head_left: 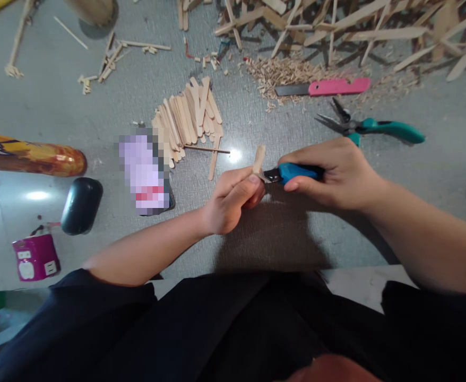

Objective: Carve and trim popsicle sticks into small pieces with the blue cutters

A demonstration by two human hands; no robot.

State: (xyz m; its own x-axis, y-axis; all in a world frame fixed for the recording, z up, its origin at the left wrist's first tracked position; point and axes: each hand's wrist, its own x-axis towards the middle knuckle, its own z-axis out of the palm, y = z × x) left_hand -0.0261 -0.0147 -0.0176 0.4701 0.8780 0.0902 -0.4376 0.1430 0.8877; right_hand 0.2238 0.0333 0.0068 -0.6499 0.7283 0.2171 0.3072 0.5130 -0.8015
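Observation:
My left hand (233, 199) is closed, pinching a short wooden craft stick (259, 158) between thumb and fingers, with one end of the stick pointing up. My right hand (332, 178) wraps round a blue-handled cutter (294, 173). Its dark metal head touches or nearly touches the stick beside my left thumb; whether it is a knife or nippers I cannot make out. To the left of the hands lies a fanned pile of craft sticks (185, 114), with a thin dark rod (209, 149) against its lower edge.
Pliers with green handles (392, 129) and a pink knife (338, 87) lie beyond my right hand. Wood shavings (288, 71) and a heap of wooden strips (376, 34) are behind. On the left are a phone (147, 170), a dark case (82, 206), a purple socket block (36, 257) and an orange-brown can (37, 155).

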